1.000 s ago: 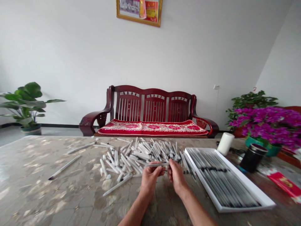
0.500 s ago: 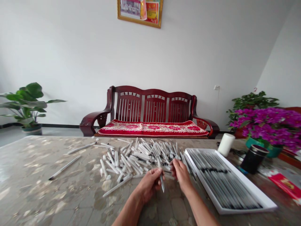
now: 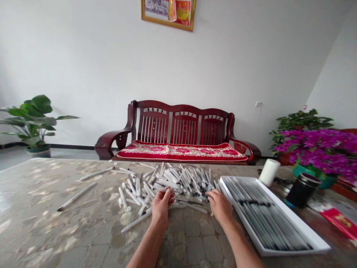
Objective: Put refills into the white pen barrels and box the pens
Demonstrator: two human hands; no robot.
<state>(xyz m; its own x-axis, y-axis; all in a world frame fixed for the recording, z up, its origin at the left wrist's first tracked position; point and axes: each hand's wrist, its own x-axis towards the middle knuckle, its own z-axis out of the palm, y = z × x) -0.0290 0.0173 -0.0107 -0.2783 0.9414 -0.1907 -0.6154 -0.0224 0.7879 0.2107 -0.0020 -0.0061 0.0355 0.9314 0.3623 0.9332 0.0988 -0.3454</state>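
A heap of translucent white pen parts (image 3: 178, 178) lies across the middle of the table, with some black pieces among it. My left hand (image 3: 161, 206) is at the heap's near edge, thumb and fingers drawn together; what they hold, if anything, is hidden. At the right side of the heap, my right hand (image 3: 220, 206) has its fingertips curled down by some small black pieces. Whether it grips one I cannot make out. To its right, a shallow white box (image 3: 297, 223) holds rows of clear pens with dark ends.
Loose pens (image 3: 76, 196) lie on the left of the patterned table (image 3: 92, 242). Beyond the box stand a white cylinder (image 3: 269, 172) and a black cup (image 3: 302, 190). Purple flowers (image 3: 320, 145) and a red packet (image 3: 338, 220) are at the right.
The pen that was in my left hand no longer shows there. My left hand has moved left and forward to the heap; my right hand has shifted slightly right.
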